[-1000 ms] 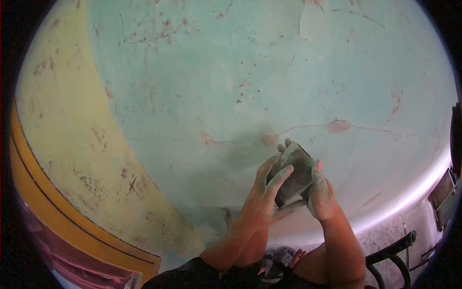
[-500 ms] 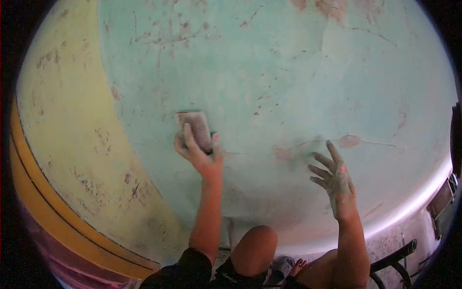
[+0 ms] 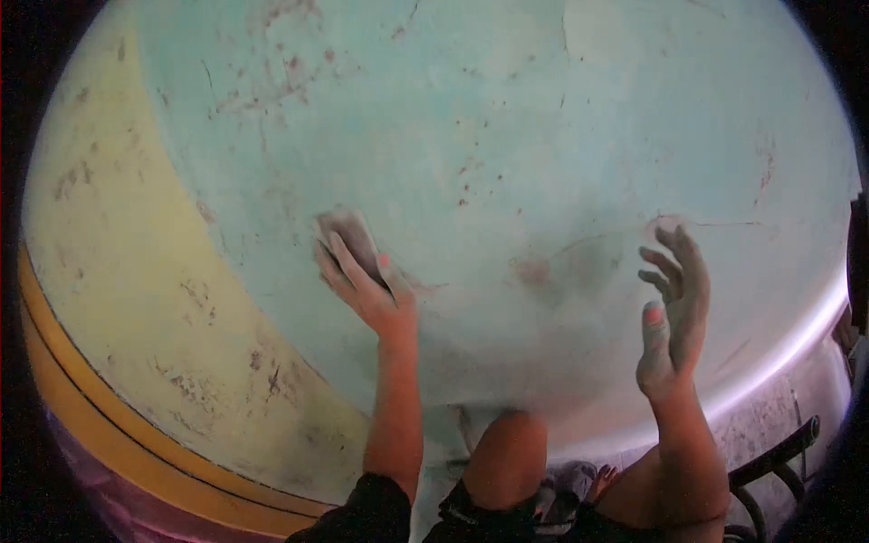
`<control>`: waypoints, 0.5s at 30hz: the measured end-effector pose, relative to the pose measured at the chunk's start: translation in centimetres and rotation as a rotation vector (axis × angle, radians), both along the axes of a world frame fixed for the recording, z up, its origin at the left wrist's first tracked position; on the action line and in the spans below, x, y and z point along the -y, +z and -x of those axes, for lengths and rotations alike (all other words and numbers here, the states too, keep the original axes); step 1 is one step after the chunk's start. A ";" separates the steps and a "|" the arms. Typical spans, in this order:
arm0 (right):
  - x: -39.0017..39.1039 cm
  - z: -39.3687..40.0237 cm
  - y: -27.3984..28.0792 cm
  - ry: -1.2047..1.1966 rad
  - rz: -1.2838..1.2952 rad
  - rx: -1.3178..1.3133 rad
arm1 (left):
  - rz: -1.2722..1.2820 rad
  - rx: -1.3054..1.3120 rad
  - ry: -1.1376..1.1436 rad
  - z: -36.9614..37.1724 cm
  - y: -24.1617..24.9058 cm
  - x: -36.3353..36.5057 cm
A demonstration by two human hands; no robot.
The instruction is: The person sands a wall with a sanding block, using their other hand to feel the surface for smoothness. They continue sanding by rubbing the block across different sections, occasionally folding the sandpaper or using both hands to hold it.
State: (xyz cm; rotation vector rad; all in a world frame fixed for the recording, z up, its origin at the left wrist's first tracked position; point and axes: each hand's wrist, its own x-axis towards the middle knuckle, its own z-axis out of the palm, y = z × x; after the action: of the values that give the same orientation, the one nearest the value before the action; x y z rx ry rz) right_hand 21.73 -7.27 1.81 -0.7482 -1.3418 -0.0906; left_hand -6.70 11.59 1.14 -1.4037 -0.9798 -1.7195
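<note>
My left hand (image 3: 367, 294) grips a dusty brown sanding block (image 3: 348, 233), flat and rectangular, against the pale green wall (image 3: 425, 154). Its fingers lie along the block, with the thumb at the right edge. To the right, my right hand (image 3: 679, 303) is raised in front of the wall, empty, fingers apart and loosely curled, thumb pointing up. Its fingertips overlap a pale patch on a thin crack (image 3: 724, 223). Whitish dust coats the hand. A brownish patch (image 3: 532, 270) shows on the wall between the hands.
A yellow painted band (image 3: 136, 271) borders the green at left, with an orange trim (image 3: 118, 430) below it. My bent knee (image 3: 511, 457) is close to the wall's foot. At lower right is a dark tubular frame (image 3: 778, 457) by the floor.
My view has shifted slightly, moving wall marks left and up. The left hand and sanding block have tilted leftward. My right hand has moved right and up and turned, its fingers curling more.
</note>
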 end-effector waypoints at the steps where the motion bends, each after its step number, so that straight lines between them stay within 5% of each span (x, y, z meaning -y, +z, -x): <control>1: -0.1 0.0 0.0 -0.008 -0.005 0.017 | 0.025 -0.031 0.055 -0.2 0.1 0.5; 6: 0.4 0.0 -0.4 0.014 0.066 0.095 | -0.008 0.023 -0.064 -0.3 8.6 0.6; 11: 0.5 0.6 0.1 -0.008 -0.056 0.057 | -0.025 0.028 -0.006 -0.3 4.7 0.8; 15: 0.0 -1.1 -0.2 -0.135 -0.089 0.241 | -0.019 0.016 0.006 0.1 9.8 0.1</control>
State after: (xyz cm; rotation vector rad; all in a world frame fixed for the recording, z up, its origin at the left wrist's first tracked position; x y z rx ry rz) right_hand 22.87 -7.25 1.63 -0.7698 -1.5038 -0.3553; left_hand -6.85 11.44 10.97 -1.3755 -0.9733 -1.7333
